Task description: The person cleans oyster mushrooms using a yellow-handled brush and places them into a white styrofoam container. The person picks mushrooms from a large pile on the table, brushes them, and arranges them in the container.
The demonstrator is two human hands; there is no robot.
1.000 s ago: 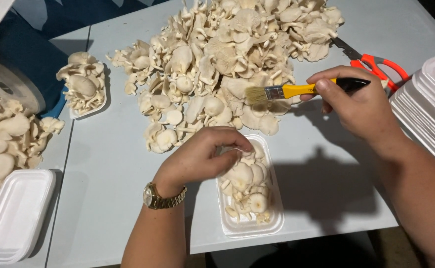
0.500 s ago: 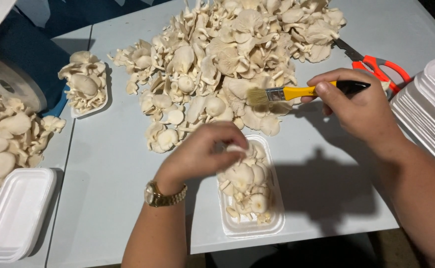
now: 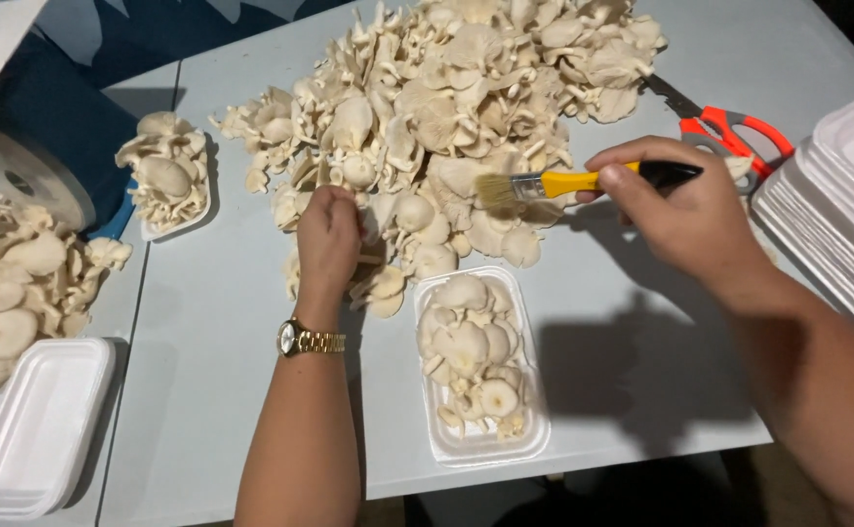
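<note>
A large heap of pale oyster mushrooms (image 3: 446, 107) covers the far middle of the grey table (image 3: 222, 342). My left hand (image 3: 327, 239), with a gold watch on its wrist, rests on the near edge of the heap, its fingers closed around a mushroom there. My right hand (image 3: 680, 215) holds a paintbrush (image 3: 563, 183) with a yellow and black handle, bristles pointing left over the heap. In front of me stands a white foam tray (image 3: 534, 444) filled with mushrooms.
Orange-handled scissors (image 3: 719, 122) lie behind my right hand. A stack of white foam trays (image 3: 836, 195) stands at the right edge. At left are a second filled tray (image 3: 168, 181), another mushroom pile (image 3: 12, 283), an empty foam tray (image 3: 32, 429) and a blue roll (image 3: 27, 166).
My left hand has left the near tray and moved up and left to the edge of the heap. My right hand with the brush has stayed nearly in place.
</note>
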